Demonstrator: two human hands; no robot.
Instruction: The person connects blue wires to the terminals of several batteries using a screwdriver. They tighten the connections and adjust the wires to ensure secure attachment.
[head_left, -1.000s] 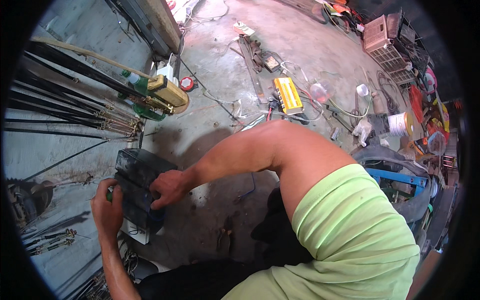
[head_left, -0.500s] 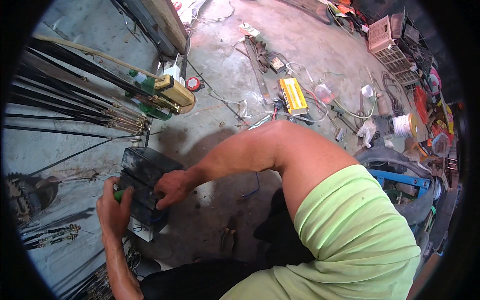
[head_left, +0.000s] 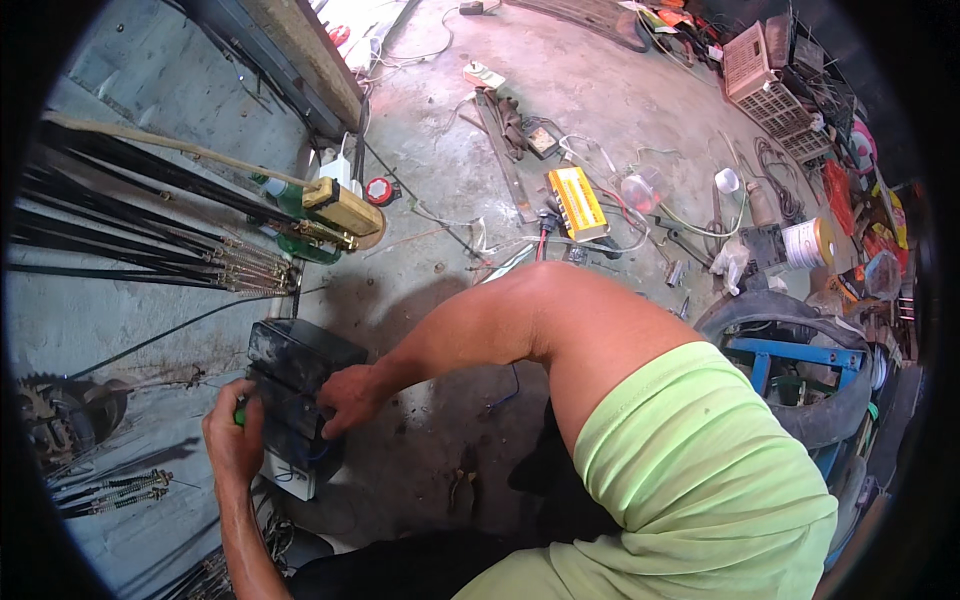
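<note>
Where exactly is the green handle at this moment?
In the head view, left of centre: the green handle is in the left hand, beside the left edge of the black boxy units.

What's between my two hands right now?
In the head view, black battery-like blocks lie between your left hand and right hand.

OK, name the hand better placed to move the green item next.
Likely the left: the left hand holds the green item beside the black casing, while the right hand sits at the casing's opposite side.
</note>
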